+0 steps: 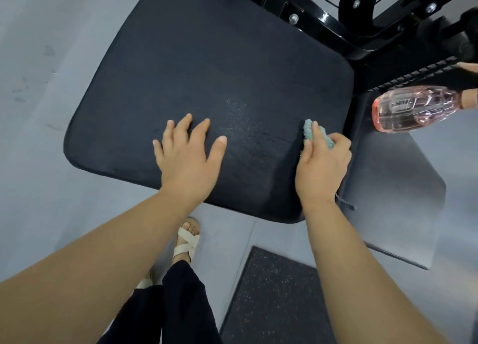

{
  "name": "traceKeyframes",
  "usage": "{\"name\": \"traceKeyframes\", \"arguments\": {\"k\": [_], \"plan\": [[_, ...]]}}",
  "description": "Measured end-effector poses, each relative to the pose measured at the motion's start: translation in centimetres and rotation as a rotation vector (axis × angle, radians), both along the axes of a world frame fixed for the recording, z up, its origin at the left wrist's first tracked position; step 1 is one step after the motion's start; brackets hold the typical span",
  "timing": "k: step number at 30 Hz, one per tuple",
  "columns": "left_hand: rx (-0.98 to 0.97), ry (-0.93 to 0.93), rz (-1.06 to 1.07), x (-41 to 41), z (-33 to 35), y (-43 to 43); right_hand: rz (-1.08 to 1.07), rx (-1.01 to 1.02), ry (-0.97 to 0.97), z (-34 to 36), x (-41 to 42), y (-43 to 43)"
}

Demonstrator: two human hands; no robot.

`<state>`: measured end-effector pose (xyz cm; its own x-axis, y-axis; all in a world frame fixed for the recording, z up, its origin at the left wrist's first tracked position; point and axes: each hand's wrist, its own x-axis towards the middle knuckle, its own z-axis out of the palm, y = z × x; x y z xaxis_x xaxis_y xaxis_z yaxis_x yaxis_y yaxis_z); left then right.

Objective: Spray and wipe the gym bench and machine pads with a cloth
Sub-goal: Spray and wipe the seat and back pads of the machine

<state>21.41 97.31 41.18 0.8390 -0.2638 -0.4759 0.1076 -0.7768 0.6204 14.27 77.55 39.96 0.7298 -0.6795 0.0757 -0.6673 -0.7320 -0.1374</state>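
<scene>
We look down on a wide dark seat pad (207,79) of a gym machine, which fills the upper middle of the view. Our left hand (188,160) lies flat on the pad's near part, at about 7 o'clock from the pad's centre, fingers spread and palm down; its grip is open and holds nothing. Our right hand (323,162) sits at the pad's right edge, at about 4 o'clock from the centre, with its grip closed around a bunched teal cloth (310,131). The cloth sticks out past the fingers toward 12 o'clock and touches the pad's surface.

Between the two hands the pad shows a patch of fine droplets (238,110), just past the left fingertips toward 1 o'clock.

A pink see-through spray bottle (413,110) lies on its side at 2 o'clock from the right hand, apart from it, its base pointing toward the pad. It rests at the far end of a second dark pad (393,193) that slopes away to the right of the seat. We cannot tell what touches the bottle's neck at the frame's edge.

Black steel frame parts (323,15) with bolts run along 12 to 2 o'clock. Below, a sandalled foot (187,240) stands on the grey floor (38,136), and a speckled black mat (274,297) lies at 5 o'clock.
</scene>
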Motion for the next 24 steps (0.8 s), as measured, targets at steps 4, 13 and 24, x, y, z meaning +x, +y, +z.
{"name": "traceKeyframes", "arguments": {"k": [4, 13, 24], "plan": [[-0.044, -0.039, -0.057, -0.2, 0.1, -1.3, 0.016, -0.071, -0.010, -1.8, 1.8, 4.5], [-0.139, -0.113, 0.015, 0.6, 0.1, -4.8, 0.454, -0.098, 0.000, -0.7, 3.8, -0.3], [0.092, 0.022, -0.211, 1.8, 0.0, -6.3, 0.217, -0.106, 0.011, -0.9, 2.6, 0.6]]}}
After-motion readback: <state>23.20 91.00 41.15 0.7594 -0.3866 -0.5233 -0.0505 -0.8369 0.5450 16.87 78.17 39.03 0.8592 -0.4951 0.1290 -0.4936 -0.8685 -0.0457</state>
